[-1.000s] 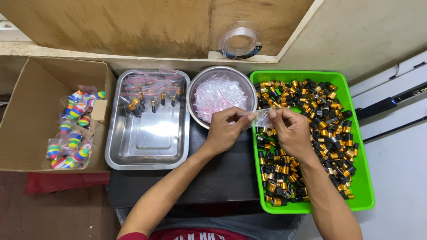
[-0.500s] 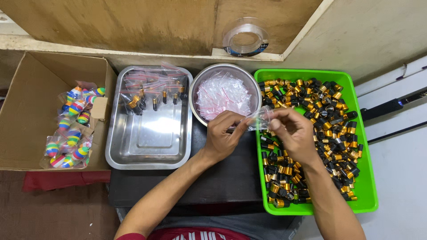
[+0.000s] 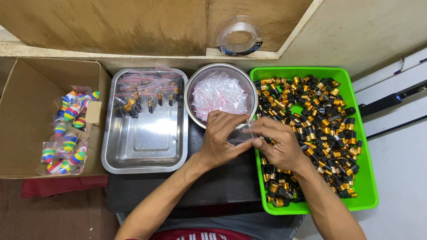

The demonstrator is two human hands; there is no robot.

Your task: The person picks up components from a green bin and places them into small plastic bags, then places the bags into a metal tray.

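My left hand (image 3: pixel 221 138) and my right hand (image 3: pixel 276 144) meet over the table's middle, both pinching a small clear zip bag (image 3: pixel 240 135) between them. A black and gold part seems to sit at my right fingertips by the bag's mouth. Just behind my hands stands a round steel bowl (image 3: pixel 195 84) full of empty clear zip bags. Under my right hand lies a green tray (image 3: pixel 362 146) heaped with several black and gold cylindrical parts. A rectangular steel tray (image 3: pixel 147 149) to the left holds several filled bags along its far end.
An open cardboard box (image 3: pixel 22 115) at far left holds bags of striped colourful balls. A roll of clear tape (image 3: pixel 239 36) sits on the wooden ledge behind. A dark rod (image 3: pixel 387 101) lies on the white surface at right. A red cloth (image 3: pixel 58 184) hangs at the front left.
Both hands have come nearer to me and slightly lower with the clear bag, from over the tray's near-left edge to the gap between bowl and green tray.
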